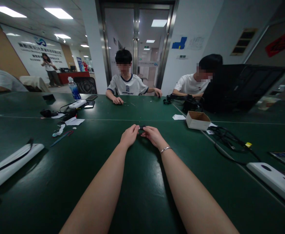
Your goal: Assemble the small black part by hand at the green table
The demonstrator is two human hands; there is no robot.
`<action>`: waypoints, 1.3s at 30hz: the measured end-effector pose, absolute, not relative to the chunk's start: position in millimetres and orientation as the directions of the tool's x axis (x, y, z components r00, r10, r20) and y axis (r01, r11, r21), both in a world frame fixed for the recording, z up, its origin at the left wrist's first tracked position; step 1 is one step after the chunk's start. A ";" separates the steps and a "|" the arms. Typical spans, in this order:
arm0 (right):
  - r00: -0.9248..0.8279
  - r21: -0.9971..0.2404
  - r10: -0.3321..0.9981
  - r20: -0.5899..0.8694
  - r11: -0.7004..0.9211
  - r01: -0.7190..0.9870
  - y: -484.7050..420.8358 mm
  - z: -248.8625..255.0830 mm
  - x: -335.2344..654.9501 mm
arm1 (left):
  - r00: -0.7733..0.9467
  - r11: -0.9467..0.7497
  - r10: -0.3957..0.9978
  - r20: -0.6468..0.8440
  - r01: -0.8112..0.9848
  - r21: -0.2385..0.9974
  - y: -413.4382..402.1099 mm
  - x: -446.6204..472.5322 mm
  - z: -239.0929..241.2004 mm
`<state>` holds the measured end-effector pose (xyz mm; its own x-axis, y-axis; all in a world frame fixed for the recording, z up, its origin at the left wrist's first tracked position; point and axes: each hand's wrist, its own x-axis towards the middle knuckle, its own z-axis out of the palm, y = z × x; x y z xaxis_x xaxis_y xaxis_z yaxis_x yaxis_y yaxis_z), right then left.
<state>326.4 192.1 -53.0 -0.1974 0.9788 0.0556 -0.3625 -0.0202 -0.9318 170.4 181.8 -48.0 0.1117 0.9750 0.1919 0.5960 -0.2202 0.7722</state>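
Over the middle of the green table (142, 169), both my hands meet at a small black object (142, 127) with a silvery bit at its left end. It is too small and partly covered to tell its kind. My left hand (129, 135) pinches the left end between thumb and fingers. From the other side, my right hand (153, 136) is closed on the black part, fingertips toward the left hand. The wrist behind my right hand wears a silver bracelet (166, 149).
An open cardboard box (198, 121), black cables (227, 139) and a white power strip (274, 180) lie to the right. On the left are tweezers (61, 138), paper scraps (74, 121), a long white device (16, 162) and a bottle (74, 88). Two people sit opposite.
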 end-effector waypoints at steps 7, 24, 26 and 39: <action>-0.194 -0.931 0.978 0.072 -0.004 -0.366 192.8 -53.5 326.3 | 0.102 -0.224 0.974 0.203 0.587 0.778 182.6 170.1 -48.9; -0.180 -0.945 0.978 0.102 0.039 -0.325 193.1 -55.8 325.7 | 0.018 -0.163 0.981 0.191 0.604 0.780 184.4 169.3 -48.7; -0.129 -0.941 0.985 0.118 0.070 -0.330 192.9 -56.6 324.3 | -0.002 -0.165 0.977 0.213 0.621 0.766 180.7 169.7 -45.1; -0.249 -0.842 0.919 0.306 0.383 0.379 191.2 -55.6 309.8 | 0.022 -0.141 0.977 0.213 0.814 0.563 174.6 162.3 -38.8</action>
